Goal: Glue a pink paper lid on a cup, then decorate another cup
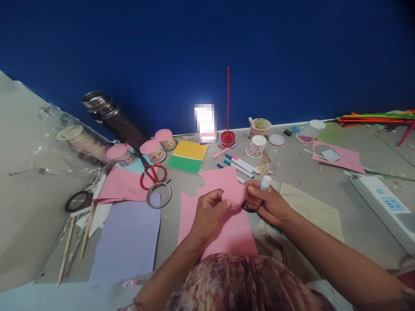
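My left hand (210, 211) pinches the near left edge of a rounded pink paper piece (234, 196) between thumb and fingers. My right hand (267, 201) is closed at the far right edge of the same piece. It hovers above a larger pink sheet (220, 235) with a curved notch cut from its far left side. A white-capped tube (265, 182) shows just beyond my right fingers; whether they touch it is hidden. Something black and curved (249, 208) peeks out under my right hand, too covered to name.
Left lie red-handled scissors (153, 175), a tape roll (158, 195), purple paper (129, 237) and several pink-topped cups (153, 150). Beyond my hands are marker pens (241, 166), an upturned cup (256, 146) and a red stand with an upright rod (228, 138). A power strip (382, 207) stands right.
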`<state>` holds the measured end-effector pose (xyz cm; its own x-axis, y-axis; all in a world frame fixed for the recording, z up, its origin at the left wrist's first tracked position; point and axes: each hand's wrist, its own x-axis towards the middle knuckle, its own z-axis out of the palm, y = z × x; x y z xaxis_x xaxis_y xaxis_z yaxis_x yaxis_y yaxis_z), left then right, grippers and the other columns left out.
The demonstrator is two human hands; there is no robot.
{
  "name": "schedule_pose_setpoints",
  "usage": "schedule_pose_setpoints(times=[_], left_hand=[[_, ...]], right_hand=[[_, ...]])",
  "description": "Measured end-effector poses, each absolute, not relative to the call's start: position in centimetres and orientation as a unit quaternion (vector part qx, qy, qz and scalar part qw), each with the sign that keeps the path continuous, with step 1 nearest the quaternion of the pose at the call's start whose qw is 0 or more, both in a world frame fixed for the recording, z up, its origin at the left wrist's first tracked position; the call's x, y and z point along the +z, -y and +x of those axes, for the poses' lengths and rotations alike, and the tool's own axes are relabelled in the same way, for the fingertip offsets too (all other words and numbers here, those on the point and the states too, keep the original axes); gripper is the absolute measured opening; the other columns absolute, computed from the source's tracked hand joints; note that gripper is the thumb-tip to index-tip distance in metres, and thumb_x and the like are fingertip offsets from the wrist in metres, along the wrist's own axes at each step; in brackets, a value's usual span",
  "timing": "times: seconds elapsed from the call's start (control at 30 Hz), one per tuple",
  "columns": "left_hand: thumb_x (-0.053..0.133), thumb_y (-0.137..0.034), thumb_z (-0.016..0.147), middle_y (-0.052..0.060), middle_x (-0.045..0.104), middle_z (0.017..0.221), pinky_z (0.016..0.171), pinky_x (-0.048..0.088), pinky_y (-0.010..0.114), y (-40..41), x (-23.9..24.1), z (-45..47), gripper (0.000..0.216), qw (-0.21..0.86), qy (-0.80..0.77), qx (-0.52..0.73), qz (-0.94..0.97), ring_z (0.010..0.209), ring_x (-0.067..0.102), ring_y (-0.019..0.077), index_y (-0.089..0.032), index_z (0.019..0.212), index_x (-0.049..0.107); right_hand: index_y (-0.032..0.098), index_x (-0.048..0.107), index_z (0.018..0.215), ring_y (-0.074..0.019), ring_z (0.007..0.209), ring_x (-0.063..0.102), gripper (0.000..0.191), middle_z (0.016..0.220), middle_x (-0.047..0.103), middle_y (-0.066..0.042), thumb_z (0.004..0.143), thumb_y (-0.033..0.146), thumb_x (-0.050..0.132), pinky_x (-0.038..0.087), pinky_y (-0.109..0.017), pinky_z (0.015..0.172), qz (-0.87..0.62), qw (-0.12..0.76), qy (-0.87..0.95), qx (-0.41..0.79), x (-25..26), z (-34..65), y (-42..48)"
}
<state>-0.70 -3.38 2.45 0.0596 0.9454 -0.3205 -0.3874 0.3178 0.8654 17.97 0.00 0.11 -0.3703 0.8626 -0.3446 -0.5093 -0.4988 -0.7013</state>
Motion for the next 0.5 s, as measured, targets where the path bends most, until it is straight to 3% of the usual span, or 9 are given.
schedule_pose_setpoints(times=[0.07,0.23,0.5], left_hand=[[0.093,-0.032,0.066,-0.003,0.057,0.062,0.065,0.044,0.025,3.36,2.79,-0.94,0.033,0.651,-0.472,0.488,0.340,0.062,0.050,0.0100,-0.015,0.060,0.065],[0.092,-0.032,0.068,0.000,0.065,0.071,0.065,0.045,0.026,3.28,2.78,-1.18,0.025,0.634,-0.466,0.499,0.364,0.067,0.055,0.0120,-0.017,0.067,0.073],[0.084,-0.030,0.079,0.001,0.066,0.075,0.070,0.047,0.030,3.43,2.41,-1.58,0.016,0.553,-0.495,0.519,0.424,0.071,0.058,0.0153,-0.020,0.072,0.074]], right_hand=[[0.017,0.073,0.075,-0.0046,0.047,0.025,0.044,0.048,0.036,0.010,0.061,0.049,0.099,0.018,-0.023,0.050,-0.363,0.438,0.277,0.775,0.31,18.27,-0.14],[0.015,0.073,0.067,-0.0063,0.049,0.035,0.043,0.051,0.049,0.005,0.056,0.046,0.101,0.023,-0.025,0.051,-0.398,0.436,0.322,0.740,0.51,18.71,-0.29],[0.016,0.077,0.078,-0.0076,0.050,0.035,0.045,0.054,0.049,0.005,0.062,0.054,0.096,0.027,-0.025,0.051,-0.410,0.424,0.366,0.720,0.05,18.88,-0.15]])
